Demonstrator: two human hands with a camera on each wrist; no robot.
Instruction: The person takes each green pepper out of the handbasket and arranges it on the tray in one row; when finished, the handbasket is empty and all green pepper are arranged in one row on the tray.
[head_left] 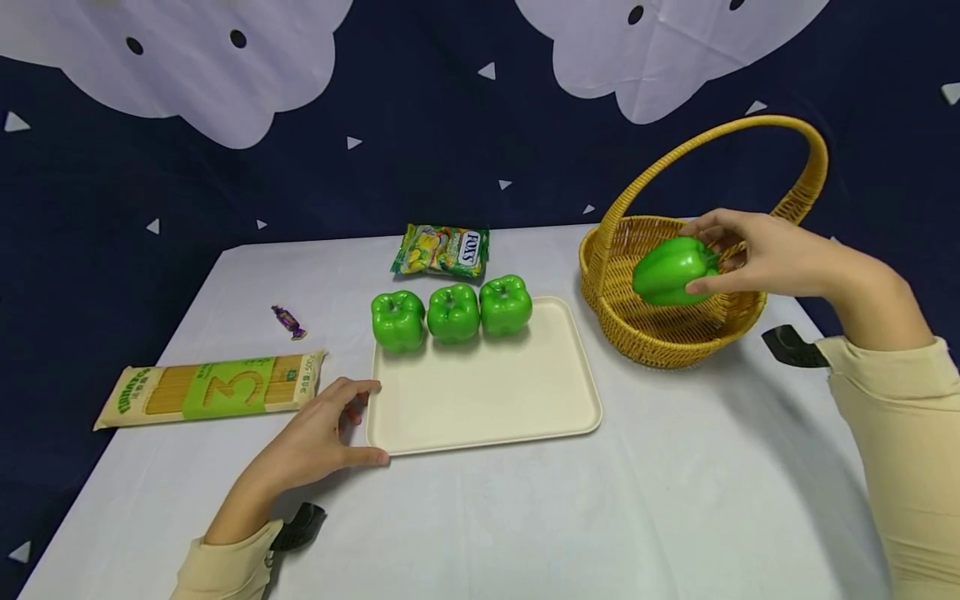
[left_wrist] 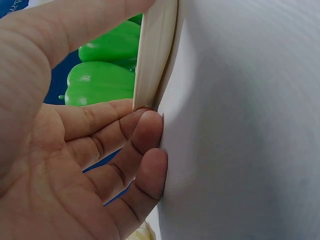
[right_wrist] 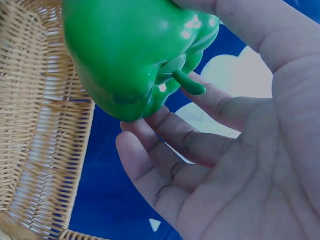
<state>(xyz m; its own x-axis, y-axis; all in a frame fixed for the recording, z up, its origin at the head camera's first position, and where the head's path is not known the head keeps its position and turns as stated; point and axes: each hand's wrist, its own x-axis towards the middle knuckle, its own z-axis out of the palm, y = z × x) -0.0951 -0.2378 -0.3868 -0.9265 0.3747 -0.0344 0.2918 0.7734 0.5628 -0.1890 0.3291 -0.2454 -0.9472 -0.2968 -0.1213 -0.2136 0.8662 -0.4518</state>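
Observation:
My right hand [head_left: 780, 254] grips a glossy green bell pepper [head_left: 670, 272] by its stem end, above the opening of the yellow wicker basket [head_left: 667, 354]. In the right wrist view the pepper [right_wrist: 125, 50] lies between thumb and fingers, its stem toward the palm. At the near left corner of the cream tray [head_left: 487, 408], my left hand [head_left: 318, 437] holds the edge, thumb on the front side and fingers at the left side. The left wrist view shows the tray's rim [left_wrist: 154, 55] between thumb and fingertips. Three green bell peppers [head_left: 453, 314] stand in a row along the tray's far side.
A spaghetti pack [head_left: 225, 387] lies left of the tray, with a purple wrapped candy [head_left: 288, 322] behind it. Behind the peppers sits a green candy bag [head_left: 442, 250]. The basket's tall handle [head_left: 712, 137] arches over its opening. A dark patterned cloth hangs behind the white table.

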